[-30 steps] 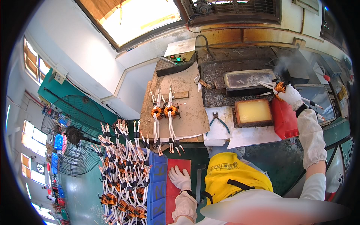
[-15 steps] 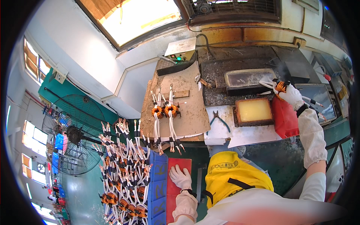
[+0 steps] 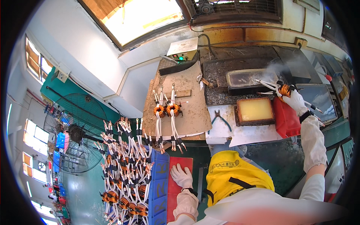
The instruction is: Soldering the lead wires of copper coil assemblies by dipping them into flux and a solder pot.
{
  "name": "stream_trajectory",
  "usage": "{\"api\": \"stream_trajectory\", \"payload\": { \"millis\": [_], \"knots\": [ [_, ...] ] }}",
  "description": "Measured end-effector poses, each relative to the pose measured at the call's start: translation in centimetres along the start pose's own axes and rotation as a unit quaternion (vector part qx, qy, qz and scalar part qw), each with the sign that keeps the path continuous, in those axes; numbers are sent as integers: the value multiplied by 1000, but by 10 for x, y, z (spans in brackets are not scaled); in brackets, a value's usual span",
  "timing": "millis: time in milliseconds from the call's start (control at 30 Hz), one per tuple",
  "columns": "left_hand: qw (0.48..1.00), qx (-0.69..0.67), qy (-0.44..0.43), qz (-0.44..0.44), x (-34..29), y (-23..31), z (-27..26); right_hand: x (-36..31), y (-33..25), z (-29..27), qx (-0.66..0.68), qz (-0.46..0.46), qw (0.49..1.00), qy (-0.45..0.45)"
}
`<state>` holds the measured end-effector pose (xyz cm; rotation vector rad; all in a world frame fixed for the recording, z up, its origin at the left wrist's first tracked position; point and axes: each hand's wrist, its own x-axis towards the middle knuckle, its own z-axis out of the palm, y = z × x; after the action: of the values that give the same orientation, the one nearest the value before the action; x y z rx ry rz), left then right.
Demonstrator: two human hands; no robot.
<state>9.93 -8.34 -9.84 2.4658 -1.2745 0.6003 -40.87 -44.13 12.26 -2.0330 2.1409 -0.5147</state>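
My gloved right hand (image 3: 295, 102) is closed round a copper-wound toroidal coil (image 3: 285, 90) with white leads. Some of these leads point left, their tips over the right part of a rectangular solder pot (image 3: 232, 89); others hang out behind my hand. Pale smoke rises by the pot. My left hand (image 3: 182, 176), also gloved, lies flat with fingers apart on a red board (image 3: 173, 202). Beside it, a blue crate (image 3: 159, 191) sits against a big heap of similar coils (image 3: 129, 206) with leads and copper lugs.
Two more coils (image 3: 173, 109) lie on a brown board. Cutting pliers (image 3: 219, 120) rest on white paper beside a pan of yellowish solid (image 3: 255, 110). A red bin (image 3: 287, 120) stands under my right hand. A control box (image 3: 182, 48) sits behind; a large fan (image 3: 77, 133) stands left.
My right hand and the coil have shifted slightly right and nearer to me. More smoke shows above the pot. My left hand stays on the red board.
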Motion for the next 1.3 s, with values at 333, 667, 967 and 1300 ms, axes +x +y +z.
{"api": "stream_trajectory", "payload": {
  "millis": [333, 667, 967, 1300],
  "knots": [
    [1000, 1, 6, 5, 1, 1, -1, -11, 3, 0, 53, -1, 999, 12],
    [1000, 3, -8, 0, 0, 0, -1, -30, 20, 2, 161, -57, 985, 19],
    [1000, -3, -1, 0, 0, 1, -1, -49, 5, 10, 116, -101, 982, 109],
    [1000, -7, -6, 1, 0, -2, 1, -34, -2, 25, 47, 95, 984, 143]
  ]
}}
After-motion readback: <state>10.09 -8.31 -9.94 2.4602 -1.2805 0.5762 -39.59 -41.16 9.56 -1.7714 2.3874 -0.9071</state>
